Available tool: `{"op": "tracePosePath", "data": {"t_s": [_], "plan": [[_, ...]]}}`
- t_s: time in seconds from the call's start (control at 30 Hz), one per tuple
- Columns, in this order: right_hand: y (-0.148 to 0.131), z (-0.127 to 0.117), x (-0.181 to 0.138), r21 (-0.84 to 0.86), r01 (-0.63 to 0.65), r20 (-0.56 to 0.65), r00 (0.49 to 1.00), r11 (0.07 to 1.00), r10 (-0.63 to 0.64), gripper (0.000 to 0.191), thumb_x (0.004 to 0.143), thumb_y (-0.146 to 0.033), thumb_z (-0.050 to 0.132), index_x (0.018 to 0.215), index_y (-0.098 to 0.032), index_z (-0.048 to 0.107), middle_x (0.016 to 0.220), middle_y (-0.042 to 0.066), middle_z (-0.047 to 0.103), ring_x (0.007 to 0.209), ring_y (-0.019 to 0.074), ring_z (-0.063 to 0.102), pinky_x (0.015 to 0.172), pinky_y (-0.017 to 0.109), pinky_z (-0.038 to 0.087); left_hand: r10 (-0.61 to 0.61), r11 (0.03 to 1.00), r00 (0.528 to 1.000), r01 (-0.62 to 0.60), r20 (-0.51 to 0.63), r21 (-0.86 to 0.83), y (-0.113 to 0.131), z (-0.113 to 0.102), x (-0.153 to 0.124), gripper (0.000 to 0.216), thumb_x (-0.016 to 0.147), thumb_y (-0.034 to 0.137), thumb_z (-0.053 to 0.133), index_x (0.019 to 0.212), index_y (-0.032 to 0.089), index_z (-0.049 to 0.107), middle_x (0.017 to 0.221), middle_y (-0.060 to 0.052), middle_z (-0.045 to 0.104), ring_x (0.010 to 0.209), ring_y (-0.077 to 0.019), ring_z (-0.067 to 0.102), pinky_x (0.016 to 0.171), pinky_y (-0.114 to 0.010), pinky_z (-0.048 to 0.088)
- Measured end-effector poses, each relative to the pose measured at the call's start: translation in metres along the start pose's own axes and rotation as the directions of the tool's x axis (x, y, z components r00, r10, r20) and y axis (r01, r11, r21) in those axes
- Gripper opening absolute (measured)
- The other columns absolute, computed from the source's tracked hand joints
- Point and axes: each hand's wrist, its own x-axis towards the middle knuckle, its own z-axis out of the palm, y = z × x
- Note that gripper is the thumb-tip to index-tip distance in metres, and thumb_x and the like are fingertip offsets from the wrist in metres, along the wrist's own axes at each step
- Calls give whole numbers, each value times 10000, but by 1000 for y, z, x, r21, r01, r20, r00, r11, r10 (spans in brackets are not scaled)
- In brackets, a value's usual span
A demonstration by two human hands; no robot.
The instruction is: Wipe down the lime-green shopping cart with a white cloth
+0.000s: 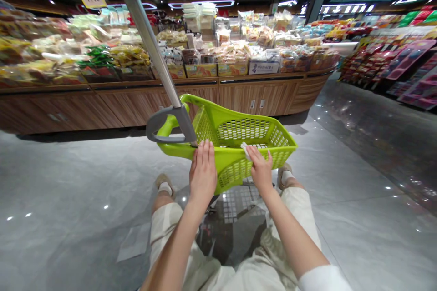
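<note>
In front of me is a green plastic shopping basket (235, 122) with perforated sides. A grey metal pole (150, 41) with a grey loop-shaped bracket (189, 125) rises at its left end. My left hand (204, 170) lies flat on the near rim beside the bracket, fingers stretched and holding nothing. Further right, my right hand (261, 168) presses a crumpled white tissue (245, 149) against the near rim, with the fingers over it. The fingers hide part of the tissue.
A wooden display counter (256, 95) with several boxes of packaged snacks runs behind the basket. More shelves (406, 63) stand at the right. My legs straddle the basket on the grey tiled floor (85, 191). A pale flat sheet (134, 242) lies at the lower left.
</note>
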Motion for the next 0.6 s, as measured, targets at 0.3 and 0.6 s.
{"op": "tracePosePath", "data": {"t_s": [0.3,0.6], "plan": [[-61,13,14,68,-41,8,999,997,40,736,720,35,332,1410,-140,517,1457,71,542,1416,168,416,1225,438,177,14,1000,1000,-14,-19,-18,4,6,0,690,847,79,438,1514,15,271,1591,-189,327,1510,-290,209,1231,-466,246],[-63,8,9,89,135,30,990,987,-138,858,679,54,351,1475,-258,425,1501,8,494,1434,135,381,1232,464,59,3,999,1000,-3,-2,36,0,1,-1,642,877,79,403,1507,24,294,1573,-185,364,1500,-276,245,1221,-460,275]]}}
